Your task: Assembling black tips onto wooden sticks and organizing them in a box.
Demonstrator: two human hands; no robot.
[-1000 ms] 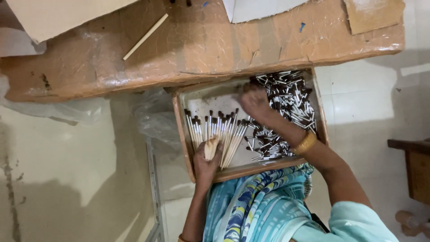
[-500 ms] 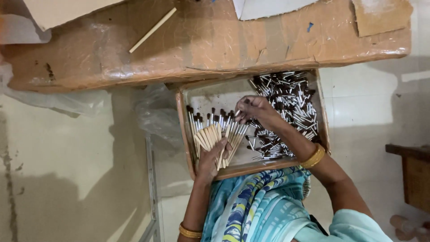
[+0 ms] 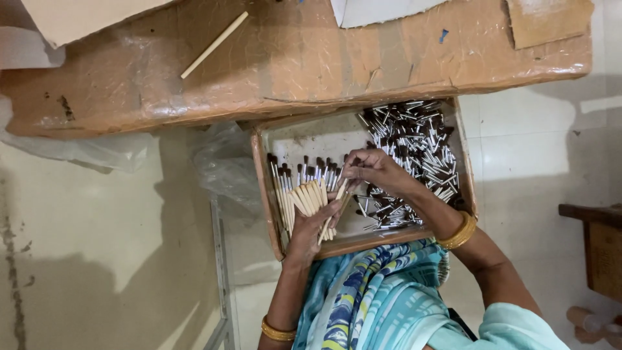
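Overhead, a long brown table (image 3: 291, 65) wrapped in wrinkled clear film runs across the top of the view, with flat pieces of pale cardboard (image 3: 84, 16) at its far edge, cut off by the frame, and a white sheet (image 3: 382, 10) likewise cropped. One bare wooden stick (image 3: 214, 44) lies slantwise on the film. No label or sign can be read anywhere.

Below the table's near edge sits a shallow cardboard tray (image 3: 265, 194), tan-walled and pale inside. Its right half holds a loose heap of metal brush heads (image 3: 414, 149) with dark bristles, too tangled to count. A crumpled clear plastic bag (image 3: 220, 168) lies just left of the tray.

The left hand (image 3: 311, 227) is curled around a fanned bundle of small brushes (image 3: 304, 188), pale wooden handles in the palm and dark tips pointing toward the table. The right hand (image 3: 372, 172) hovers just beside the bundle's right edge, fingers pinched on one brush piece whose handle slants down toward the left thumb; exactly where the fingertips meet it is hard to make out. Gold bangles (image 3: 457, 232) ring both wrists. A blue patterned garment (image 3: 376, 298) hides the tray's near wall in part, and a dark wooden stool (image 3: 599, 246) is cut off at the right.
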